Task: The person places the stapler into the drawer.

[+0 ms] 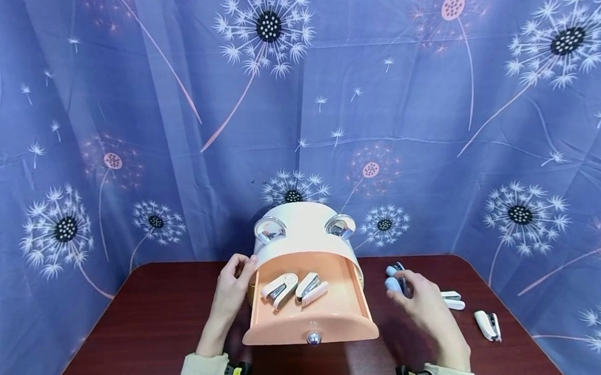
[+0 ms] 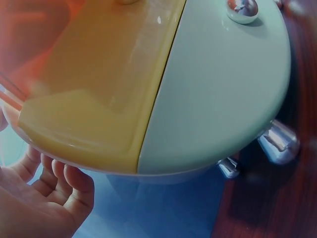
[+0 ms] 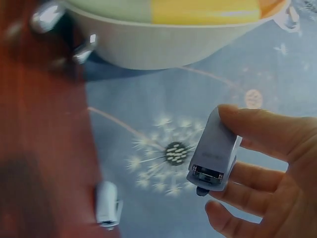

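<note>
A white storage box with coloured drawers stands on the table. Its top orange drawer is pulled out. Two staplers lie in that drawer, a white one and a pale pink one. My left hand touches the box's left front rim, fingers bent loosely along its side in the left wrist view. My right hand pinches a light blue stapler between thumb and fingers. Just behind it in the head view sits another blue stapler.
Two white staplers lie on the right of the table, one beside my right hand and another nearer the right edge. A yellow drawer and a green drawer are shut. A dandelion-print curtain hangs around the dark red table.
</note>
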A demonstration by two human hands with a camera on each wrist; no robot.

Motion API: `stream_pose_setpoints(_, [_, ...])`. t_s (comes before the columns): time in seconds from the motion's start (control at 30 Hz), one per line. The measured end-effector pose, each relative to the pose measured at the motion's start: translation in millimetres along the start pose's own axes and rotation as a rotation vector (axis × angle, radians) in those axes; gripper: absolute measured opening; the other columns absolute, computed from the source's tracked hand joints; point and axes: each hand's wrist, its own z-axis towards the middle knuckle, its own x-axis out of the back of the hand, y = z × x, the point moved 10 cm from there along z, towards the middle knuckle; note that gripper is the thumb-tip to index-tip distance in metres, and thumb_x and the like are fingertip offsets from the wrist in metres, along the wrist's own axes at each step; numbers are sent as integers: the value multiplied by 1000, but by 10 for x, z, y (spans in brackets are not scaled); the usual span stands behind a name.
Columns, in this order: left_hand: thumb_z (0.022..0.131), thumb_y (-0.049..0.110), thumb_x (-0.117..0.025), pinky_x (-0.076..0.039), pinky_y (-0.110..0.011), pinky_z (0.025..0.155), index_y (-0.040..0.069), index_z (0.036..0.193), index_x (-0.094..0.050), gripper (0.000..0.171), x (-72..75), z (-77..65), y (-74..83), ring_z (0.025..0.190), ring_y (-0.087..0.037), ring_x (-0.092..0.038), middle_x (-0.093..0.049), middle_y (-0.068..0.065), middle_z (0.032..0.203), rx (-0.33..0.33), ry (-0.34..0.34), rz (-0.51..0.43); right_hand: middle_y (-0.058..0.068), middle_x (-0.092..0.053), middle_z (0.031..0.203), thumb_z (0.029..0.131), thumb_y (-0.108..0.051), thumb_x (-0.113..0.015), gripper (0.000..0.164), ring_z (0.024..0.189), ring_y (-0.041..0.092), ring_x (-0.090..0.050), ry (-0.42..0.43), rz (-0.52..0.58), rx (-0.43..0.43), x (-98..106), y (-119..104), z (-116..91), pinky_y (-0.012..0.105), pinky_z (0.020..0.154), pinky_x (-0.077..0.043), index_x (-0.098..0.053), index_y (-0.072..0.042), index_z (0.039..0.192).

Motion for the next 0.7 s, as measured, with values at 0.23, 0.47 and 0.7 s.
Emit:
stream_pose_setpoints(0.23, [96,17,-63,-38,-23,63,0,89,-58,18,3,-5,-15,69,-12,-46,-50,-2,74,4,-1,-1,6,-59,87,81,-17,-80,38,73,20,-51,78,-21,75,237,-227,-47,39,65,-42,-64,-6,114])
stream_pose_setpoints(0.47, [96,26,-64,-38,-23,62,4,90,-59,23,-4,75,-306,69,-12,-47,-50,-1,74,3,5,0,11,-65,104,80,-16,-81,40,89,29,-62,178,-17,143,434,-466,-139,48,75,-47,-65,-6,115])
stream_pose_setpoints(0.7, [96,32,-64,-38,-24,61,8,90,-59,25,-8,105,-397,68,-14,-47,-50,-1,73,-21,15,-4,3,-65,105,78,-13,-83,39,89,19,-61,269,10,236,579,-742,-201,36,73,-46,-66,-10,113])
